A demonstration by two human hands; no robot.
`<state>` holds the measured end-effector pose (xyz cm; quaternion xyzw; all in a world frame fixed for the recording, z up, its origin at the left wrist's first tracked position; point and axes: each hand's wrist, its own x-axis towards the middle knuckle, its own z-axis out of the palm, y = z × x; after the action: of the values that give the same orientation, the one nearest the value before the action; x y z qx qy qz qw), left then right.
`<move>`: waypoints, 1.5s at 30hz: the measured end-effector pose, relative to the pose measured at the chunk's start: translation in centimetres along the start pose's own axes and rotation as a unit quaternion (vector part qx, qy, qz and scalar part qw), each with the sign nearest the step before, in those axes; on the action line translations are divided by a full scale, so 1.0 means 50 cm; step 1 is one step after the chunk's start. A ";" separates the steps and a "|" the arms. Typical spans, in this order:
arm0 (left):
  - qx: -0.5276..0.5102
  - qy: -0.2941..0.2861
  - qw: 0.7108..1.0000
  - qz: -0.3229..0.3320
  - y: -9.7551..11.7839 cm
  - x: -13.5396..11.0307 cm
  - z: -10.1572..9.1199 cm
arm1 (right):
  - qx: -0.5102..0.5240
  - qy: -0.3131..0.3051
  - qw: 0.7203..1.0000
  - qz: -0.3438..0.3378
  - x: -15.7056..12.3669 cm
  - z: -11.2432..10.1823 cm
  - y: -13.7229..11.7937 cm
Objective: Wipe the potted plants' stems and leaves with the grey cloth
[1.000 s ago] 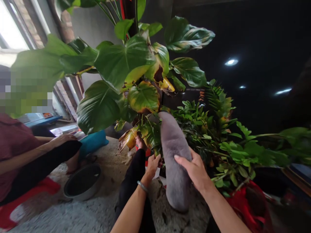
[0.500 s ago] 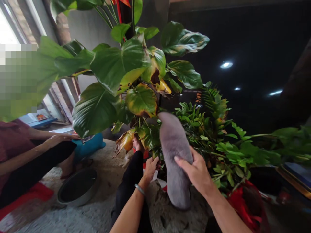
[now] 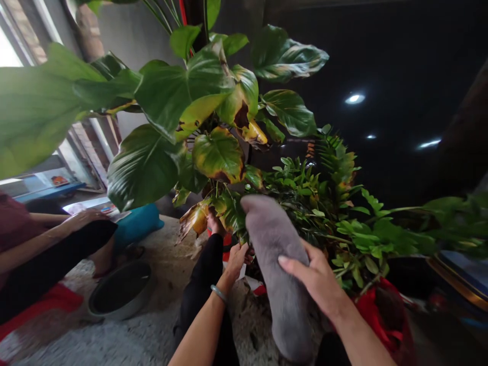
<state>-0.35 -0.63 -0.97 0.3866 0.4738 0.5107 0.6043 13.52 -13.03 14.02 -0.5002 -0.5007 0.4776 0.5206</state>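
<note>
A grey, fuzzy insole (image 3: 280,274) slants in front of me, its top end bent slightly to the left. My right hand (image 3: 314,274) grips it by the right edge, thumb lying across the plush face. To the left of the insole, my left hand (image 3: 235,262) is closed, its fingers curled near the lower leaves of a potted plant. What those fingers hold, if anything, cannot be made out. A pale bangle (image 3: 218,293) circles the left wrist.
A big-leaved plant (image 3: 217,152) with browned leaves rises ahead; bushy greenery (image 3: 305,193) spreads rightward above a red bag (image 3: 392,320). At left, a person (image 3: 46,244) sits on a red stool (image 3: 49,302), beside a basin (image 3: 120,290) and a teal bundle (image 3: 139,223).
The insole has come lower and nearer, its bottom end shifting down and right, with my right hand still on it. My left hand has barely moved. The view has shifted slightly.
</note>
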 end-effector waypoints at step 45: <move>0.017 -0.161 0.983 -0.085 0.031 -0.064 0.005 | 0.073 0.194 0.962 0.178 -0.179 -0.084 0.176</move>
<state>-0.59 -3.51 1.17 0.4322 0.4101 0.3801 0.7075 17.37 -21.74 4.83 -0.6252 -0.2567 0.4915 0.5492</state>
